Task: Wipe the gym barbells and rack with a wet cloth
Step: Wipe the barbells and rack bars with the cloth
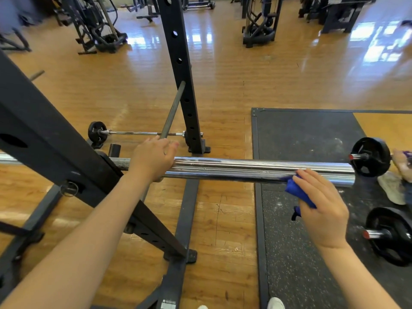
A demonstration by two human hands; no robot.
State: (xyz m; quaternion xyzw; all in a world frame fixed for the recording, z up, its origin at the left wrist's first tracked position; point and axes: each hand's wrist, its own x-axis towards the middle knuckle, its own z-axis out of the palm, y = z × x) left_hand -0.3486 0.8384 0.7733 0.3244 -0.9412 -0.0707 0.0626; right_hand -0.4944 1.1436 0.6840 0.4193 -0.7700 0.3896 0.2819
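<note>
I start with the biggest thing, the black rack (pixel 55 139). It stands on my left, and its slanted post crosses in front of me. I see no wet marks on it, so I think it is not wiped yet.

Next is the long shiny barbell (pixel 256 169). It lies across the rack, right in front of me, and its thick silver end sticks out to my right over the dark floor mat (pixel 301 134). I think this bar is the one being cleaned now. I cannot tell which parts are already clean, because the metal shines everywhere.

More barbells lie on the floor: one behind the rack (pixel 133 132) and two on the mat to my right, one farther (pixel 370 156) and one nearer (pixel 388 235). I guess they are not wiped yet, so a lot of the job is left.

My left hand (pixel 151 159) lies over the top of the bar near the rack, fingers curled round it to hold it steady.

My right hand (pixel 321 206) holds the small blue cloth (pixel 296 188), with the fingers bent around it. The cloth touches the near side of the silver end, close to its tip.
</note>
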